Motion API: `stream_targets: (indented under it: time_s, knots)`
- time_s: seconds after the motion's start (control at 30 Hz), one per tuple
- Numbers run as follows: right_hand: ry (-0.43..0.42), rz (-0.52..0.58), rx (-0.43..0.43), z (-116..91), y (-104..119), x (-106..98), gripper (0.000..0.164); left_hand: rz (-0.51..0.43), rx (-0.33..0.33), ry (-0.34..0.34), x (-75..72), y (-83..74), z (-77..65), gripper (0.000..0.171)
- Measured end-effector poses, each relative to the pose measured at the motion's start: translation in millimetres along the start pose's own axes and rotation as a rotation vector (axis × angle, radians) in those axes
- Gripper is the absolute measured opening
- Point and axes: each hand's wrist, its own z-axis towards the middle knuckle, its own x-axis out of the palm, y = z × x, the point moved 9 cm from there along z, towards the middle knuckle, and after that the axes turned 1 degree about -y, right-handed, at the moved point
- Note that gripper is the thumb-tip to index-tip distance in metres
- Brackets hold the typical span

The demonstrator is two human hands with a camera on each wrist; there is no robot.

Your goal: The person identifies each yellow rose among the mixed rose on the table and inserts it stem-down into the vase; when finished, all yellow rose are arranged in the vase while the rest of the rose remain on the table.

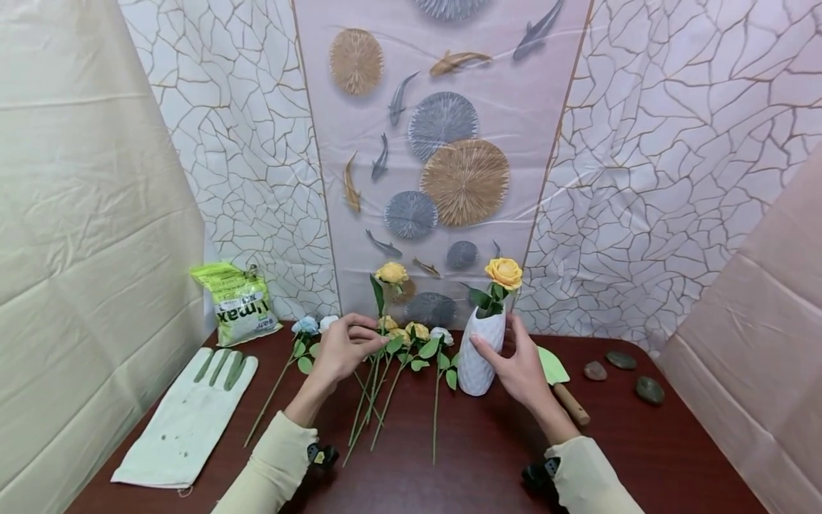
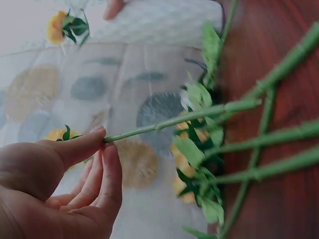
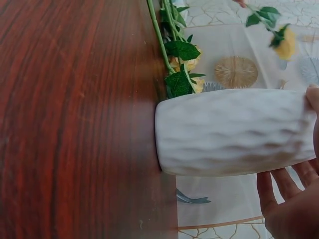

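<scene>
My left hand [image 1: 343, 348] pinches the green stem of a yellow rose [image 1: 392, 273] between thumb and fingertips, bloom upward. In the left wrist view the stem [image 2: 164, 122] runs past the fingertips, its lower end free. A white, dimpled vase [image 1: 478, 359] stands to the right, leaning slightly in the head view. My right hand [image 1: 521, 363] grips it near the top, thumb in front and fingers at the far side. One yellow rose [image 1: 504, 273] with dark leaves rises from the vase mouth. The right wrist view shows the vase side [image 3: 234, 132] and its base at the tabletop.
Several yellow roses [image 1: 417, 330] lie below my left hand, stems crossing toward me. Pale blue [image 1: 305, 325] and white roses [image 1: 442, 335] lie either side. Left are a glove [image 1: 186, 421] and a green bag [image 1: 240, 307]; right, a trowel [image 1: 570, 404] and stones [image 1: 650, 390].
</scene>
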Motion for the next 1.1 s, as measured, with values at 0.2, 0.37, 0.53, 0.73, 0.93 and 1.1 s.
stream_targets:
  time_s: [0.2,0.37,0.53,0.73,0.93,1.1]
  knots:
    - [0.002,0.002,-0.003,-1,1,-1,0.069,-0.083,0.111,-0.01,17.6,-34.6,4.5,0.026]
    - [-0.002,0.01,-0.006,0,0,-2,0.068,-0.165,0.243,-0.061,31.6,-70.3,10.4,0.023]
    - [0.005,0.024,-0.006,0,-2,-1,0.068,-0.267,0.336,-0.124,39.7,-104.4,13.3,0.025]
    - [0.016,0.041,-0.011,0,-2,0,0.068,-0.435,0.371,-0.188,43.4,-137.1,12.7,0.023]
    - [0.023,0.037,-0.006,0,-2,0,0.07,-0.555,0.414,-0.269,38.8,-168.3,0.7,0.021]
    - [0.02,0.036,-0.002,0,-2,-1,0.071,-0.586,0.466,-0.322,35.6,-181.1,-3.4,0.021]
